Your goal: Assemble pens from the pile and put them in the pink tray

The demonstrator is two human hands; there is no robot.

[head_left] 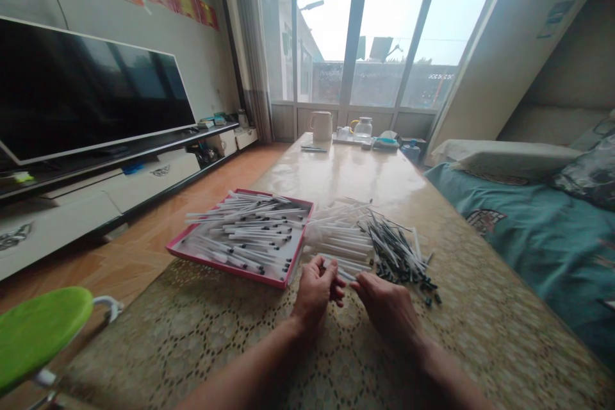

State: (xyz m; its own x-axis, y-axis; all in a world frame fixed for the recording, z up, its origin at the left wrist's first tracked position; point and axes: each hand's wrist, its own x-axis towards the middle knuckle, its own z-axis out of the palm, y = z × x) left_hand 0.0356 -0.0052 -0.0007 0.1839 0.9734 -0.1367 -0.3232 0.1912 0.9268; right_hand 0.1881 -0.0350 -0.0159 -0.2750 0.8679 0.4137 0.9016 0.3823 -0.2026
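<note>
My left hand (316, 288) is closed in a pinch on a thin white tube (344, 274) just above the table. At the tube's right end, the fingers of my right hand (387, 304) are pinched together; whether a smaller part sits between those fingertips is hidden. Just beyond both hands lies a pile of loose white tubes (339, 240). To its right is a heap of thin dark sticks with black ends (394, 246). On the left, a shallow pink-edged tray (225, 267) holds many white tubes with black tips (259, 230).
A patterned cover lies over the long table (230, 339). At its far end stand a pitcher (321, 126), a glass jug (364, 128) and a tissue pack (387, 139). A green stool (45, 333) is at the left, a bed (519, 224) at the right.
</note>
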